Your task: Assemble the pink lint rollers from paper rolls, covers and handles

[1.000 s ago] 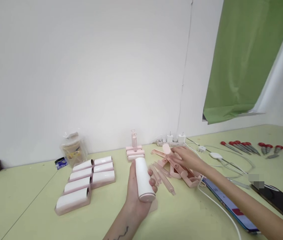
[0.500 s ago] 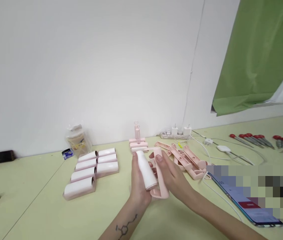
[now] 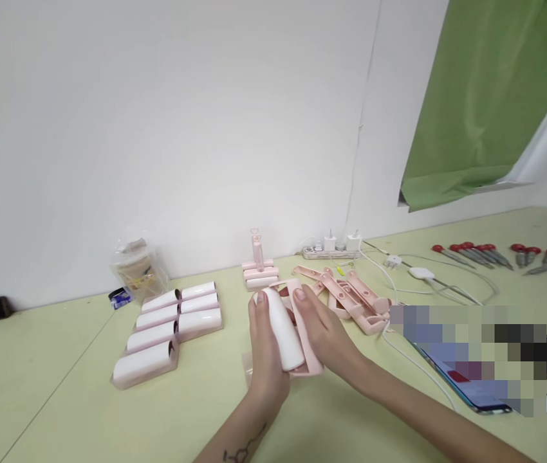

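My left hand (image 3: 262,350) is wrapped round a white cylindrical roll (image 3: 284,328), held just above the table in front of me. My right hand (image 3: 324,331) grips a pink plastic holder (image 3: 308,347) and presses it against the right side of the roll, fingers curled over its top end. Behind the hands lies a heap of more pink holders (image 3: 351,299). To the left, several white rolls sit in pink holders (image 3: 170,328) in two rows.
A stack of pink parts with an upright pink piece (image 3: 258,270) stands near the wall. A power strip with chargers (image 3: 334,247), white cables (image 3: 413,360), a phone (image 3: 461,379), red-handled tools (image 3: 476,254) and a clear bag (image 3: 138,273) lie on the pale green table (image 3: 61,399).
My right hand took a pink holder from the heap and brought it in against the white roll that my left hand holds. The view shifted slightly.
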Motion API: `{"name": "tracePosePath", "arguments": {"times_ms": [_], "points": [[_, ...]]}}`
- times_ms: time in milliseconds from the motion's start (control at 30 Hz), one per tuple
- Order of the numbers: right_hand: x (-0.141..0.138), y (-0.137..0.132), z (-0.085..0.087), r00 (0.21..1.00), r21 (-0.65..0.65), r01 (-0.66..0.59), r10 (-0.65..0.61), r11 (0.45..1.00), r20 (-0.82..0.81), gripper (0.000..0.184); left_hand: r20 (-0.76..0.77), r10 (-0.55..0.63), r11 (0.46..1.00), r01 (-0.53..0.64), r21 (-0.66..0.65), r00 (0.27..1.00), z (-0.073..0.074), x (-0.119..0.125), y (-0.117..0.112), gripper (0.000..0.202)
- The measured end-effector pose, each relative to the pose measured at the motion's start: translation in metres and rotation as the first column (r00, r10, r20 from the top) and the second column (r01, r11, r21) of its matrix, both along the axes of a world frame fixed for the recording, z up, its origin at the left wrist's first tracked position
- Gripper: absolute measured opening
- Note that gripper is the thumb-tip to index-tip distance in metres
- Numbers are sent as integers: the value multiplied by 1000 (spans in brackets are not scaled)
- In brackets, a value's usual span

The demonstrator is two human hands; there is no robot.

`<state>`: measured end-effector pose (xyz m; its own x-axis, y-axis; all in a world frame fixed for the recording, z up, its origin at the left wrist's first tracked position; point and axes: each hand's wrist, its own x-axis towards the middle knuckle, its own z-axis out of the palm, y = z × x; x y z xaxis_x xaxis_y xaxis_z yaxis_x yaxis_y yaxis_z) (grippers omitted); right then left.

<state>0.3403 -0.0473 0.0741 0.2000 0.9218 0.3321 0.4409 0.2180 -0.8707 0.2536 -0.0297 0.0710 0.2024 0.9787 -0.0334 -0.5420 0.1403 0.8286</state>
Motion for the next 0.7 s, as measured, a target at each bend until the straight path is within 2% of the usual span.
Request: {"name": "tracePosePath", "arguments": {"times_ms": [100, 167, 233, 300, 367, 433, 533, 600, 700], "points": [[3, 1, -1, 998, 31, 34, -35, 999, 54, 35, -125, -29, 996, 39, 75, 992, 0, -3, 1, 42], [8, -2, -1, 995, 39, 32, -36, 999, 97, 33, -226, -33, 987, 68, 149, 973, 2, -8, 1, 49], [14, -7, 0, 988, 42, -6, -1, 999, 152, 28, -318, -79, 967, 150, 204, 945, 3, -17, -2, 55], [22, -13, 3, 969, 13, -108, 103, 994, 224, 30, -399, -145, 954, 236, 187, 906, 4, -27, -7, 55], [28, -20, 4, 922, -70, -245, 255, 967, 293, 32, -473, -218, 943, 310, 124, 853, 3, -37, -14, 57], [31, -27, 3, 860, -169, -340, 378, 925, 342, 26, -553, -280, 924, 377, 67, 785, -1, -45, -22, 57], [30, -37, -4, 784, -259, -372, 451, 891, 426, 14, -694, -351, 867, 499, 13, 629, -9, -56, -31, 54], [27, -45, -9, 724, -289, -386, 482, 876, 493, 12, -775, -348, 830, 558, 7, 527, -12, -61, -35, 50], [21, -57, -14, 650, -257, -417, 483, 872, 587, 18, -890, -270, 831, 556, -22, 368, -16, -67, -40, 43]]}}
